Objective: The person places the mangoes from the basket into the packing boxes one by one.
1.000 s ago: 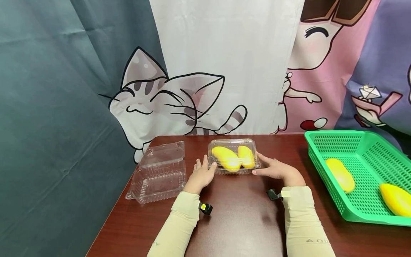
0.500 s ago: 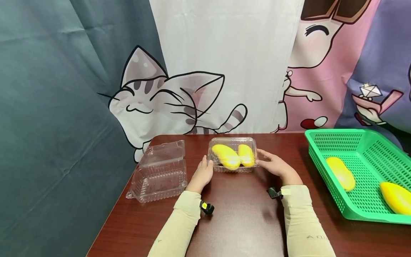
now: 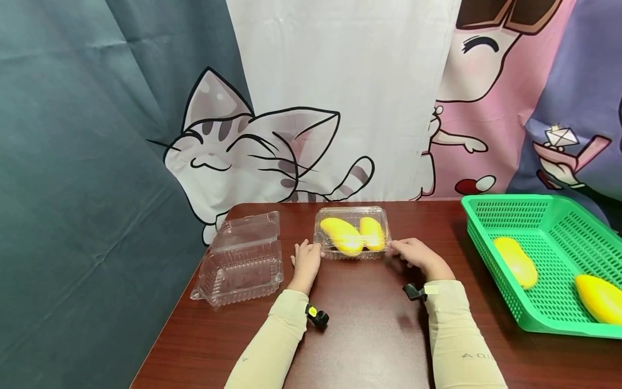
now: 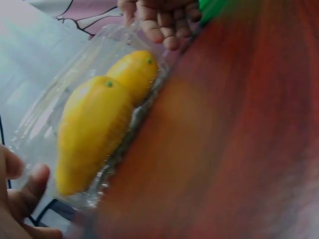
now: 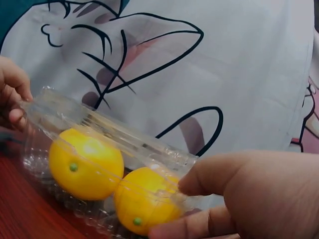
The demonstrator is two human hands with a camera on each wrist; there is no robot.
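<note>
A clear plastic clamshell container (image 3: pixel 351 213) sits at the far middle of the table, its lid down over two yellow mangoes (image 3: pixel 342 236). The green stem ends of both mangoes (image 5: pixel 85 164) show through the plastic in the right wrist view. At the container's front left corner, my left hand (image 3: pixel 307 263) pinches the edge between thumb and forefinger. My right hand (image 3: pixel 419 255) grips the opposite front corner, thumb above and forefinger below, the other fingers curled under. In the left wrist view the left thumb (image 4: pixel 37 184) lies right at the corner.
Another clear clamshell container (image 3: pixel 240 270) stands with its lid raised on the left of the table (image 3: pixel 369 335). On the right is a green plastic basket (image 3: pixel 495 286) with two mangoes (image 3: pixel 516 262) inside. A printed cloth (image 3: pixel 311 156) hangs behind the table.
Both hands have shifted from the container's sides to its front corners, with the right hand's fingers curling in. The container has hardly moved.
</note>
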